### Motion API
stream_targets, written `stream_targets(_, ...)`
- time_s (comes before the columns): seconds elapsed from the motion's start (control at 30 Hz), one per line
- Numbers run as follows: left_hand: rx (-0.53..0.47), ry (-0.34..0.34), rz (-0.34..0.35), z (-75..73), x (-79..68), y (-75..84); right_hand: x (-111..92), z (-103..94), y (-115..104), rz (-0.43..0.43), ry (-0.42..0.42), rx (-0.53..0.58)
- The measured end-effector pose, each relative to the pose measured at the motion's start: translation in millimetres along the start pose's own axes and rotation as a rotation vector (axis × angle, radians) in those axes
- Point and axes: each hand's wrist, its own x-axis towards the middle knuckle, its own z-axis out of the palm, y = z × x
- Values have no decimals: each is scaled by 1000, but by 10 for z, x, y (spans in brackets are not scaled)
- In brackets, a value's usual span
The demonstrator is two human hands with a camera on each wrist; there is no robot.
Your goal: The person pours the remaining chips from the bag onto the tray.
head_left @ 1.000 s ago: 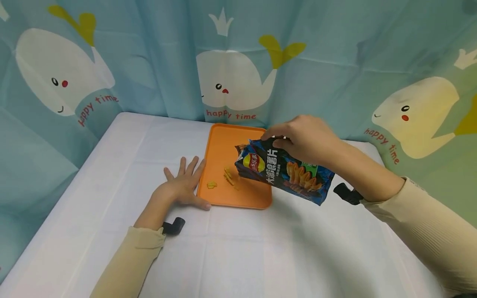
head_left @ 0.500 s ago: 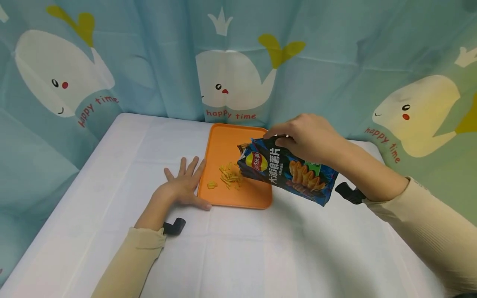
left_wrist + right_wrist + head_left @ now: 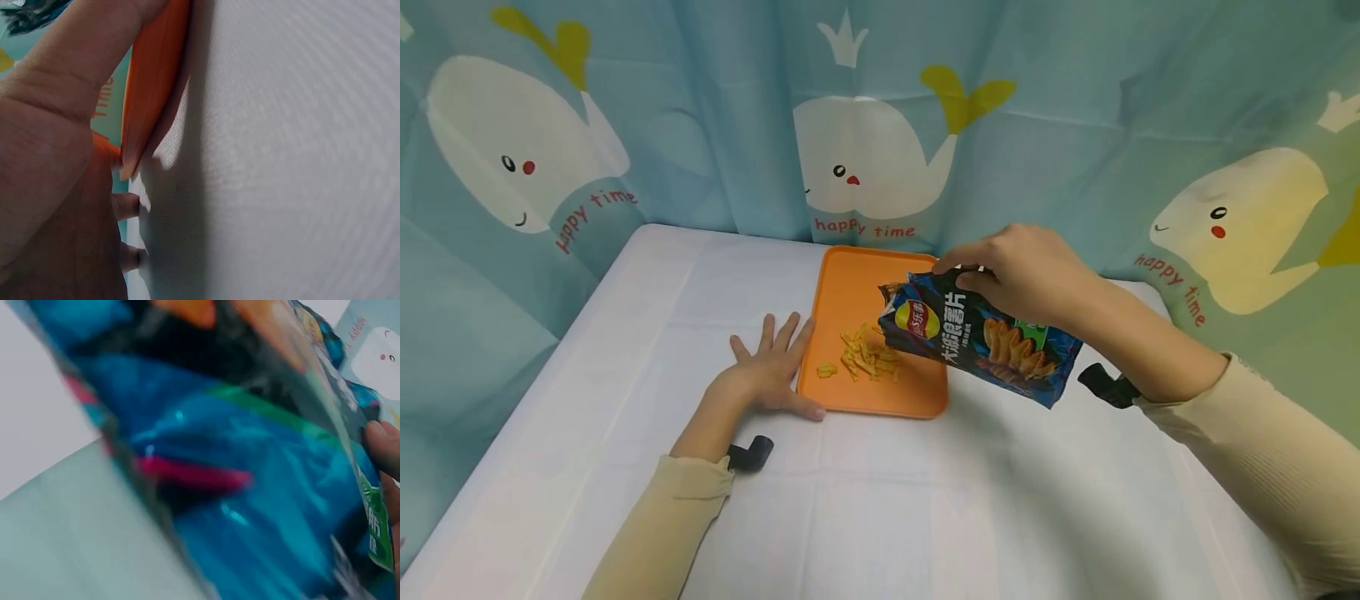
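My right hand [image 3: 1022, 271] pinches the upper edge of a blue and black bag of potato chips [image 3: 973, 337]. The bag tilts with its torn mouth toward the left, over an orange tray [image 3: 850, 283]. Below the mouth lies a small heap of yellow chips [image 3: 868, 358], with one more chip [image 3: 826, 369] apart at the left. Fingers spread, my left hand [image 3: 767, 371] rests at the tray's left edge, its thumb at the near corner. In the left wrist view the tray's side [image 3: 156, 81] shows beside the thumb; the right wrist view is mostly the blurred bag [image 3: 206, 469].
A white cloth [image 3: 872, 500] covers the table. Behind it hangs a blue curtain [image 3: 715, 108] printed with white whales, close to the tray's far edge. A black wrist mount [image 3: 751, 454] sits at the left wrist, and another black mount [image 3: 1107, 386] at the right.
More chips have fallen from the bag, and the heap on the tray has grown from a few pieces. The bag and right hand have shifted slightly right. My left hand stays put.
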Motion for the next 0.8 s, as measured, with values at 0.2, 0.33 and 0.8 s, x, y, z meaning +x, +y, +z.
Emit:
stream_targets(0.2,6,-2,-7,8,19,-8,-4,-25,-14,3,-17,-9)
stream_targets(0.33,3,-3,-8,6,16,-6,-9,-54,-18,8,-20,-11)
stream_targets(0.8,10,-5,-10,3,4,-14,-11,-95,-13,12,-4,-5)
